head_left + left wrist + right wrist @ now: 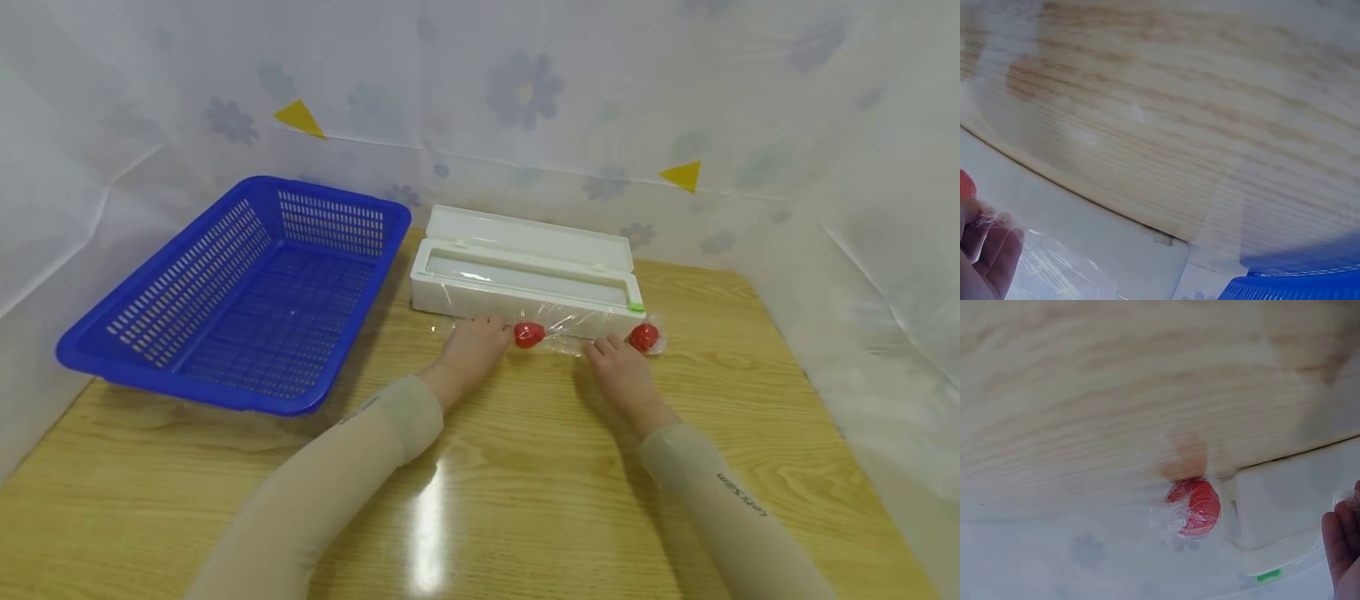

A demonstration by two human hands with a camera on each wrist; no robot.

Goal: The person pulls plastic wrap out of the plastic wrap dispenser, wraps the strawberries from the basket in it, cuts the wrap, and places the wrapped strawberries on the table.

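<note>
A white plastic-wrap dispenser (525,304) stands at the back of the table with its lid (528,233) raised. Clear plastic wrap (566,321) hangs over its front and gathers on the tabletop. My left hand (476,346) pinches the wrap beside one red, rounded object (528,335); in the left wrist view, film (991,217) shows between thumb and fingers. My right hand (621,367) pinches film to the right of that object, fingertips low by the dispenser's front. Past it lies a second red, round object (1194,506) wrapped in crinkled film, near the dispenser's right end.
A large blue plastic basket (330,367) with slotted walls stands to the left of the dispenser. On the dispenser's right corner sits a green slider (637,307). Flower-patterned white sheeting (465,108) with yellow triangles encloses the wooden table (517,483) behind and at both sides.
</note>
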